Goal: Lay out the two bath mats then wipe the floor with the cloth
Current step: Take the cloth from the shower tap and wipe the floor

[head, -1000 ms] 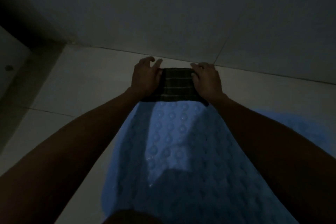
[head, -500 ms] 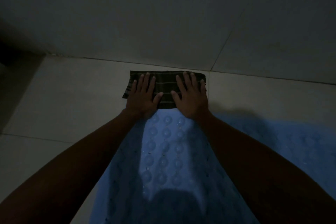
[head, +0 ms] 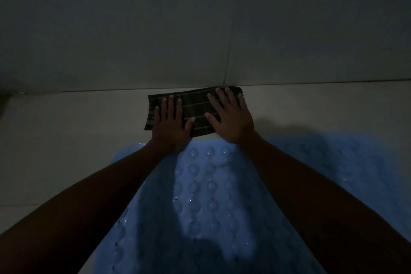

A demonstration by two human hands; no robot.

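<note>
A dark folded cloth [head: 196,107] with thin pale stripes lies on the pale floor tiles [head: 66,140], its far right corner at the foot of the wall. My left hand [head: 170,125] presses flat on its left half, fingers spread. On the right half my right hand [head: 231,118] lies flat, fingertips near the cloth's far edge. A blue bath mat [head: 206,196] with round suction bumps lies spread out under my forearms, its far edge just short of the cloth. More blue mat [head: 347,158] shows at the right; I cannot tell whether it is a separate mat.
A grey tiled wall [head: 200,29] rises right behind the cloth, with a vertical joint above the cloth's right end. Bare floor tiles stretch to the left of the mat. The room is very dim, and a dark corner [head: 6,95] sits at the far left.
My hands went from gripping the cloth's two ends to lying flat on it. Cloth and hands have since slid farther from me, up to the wall's foot.
</note>
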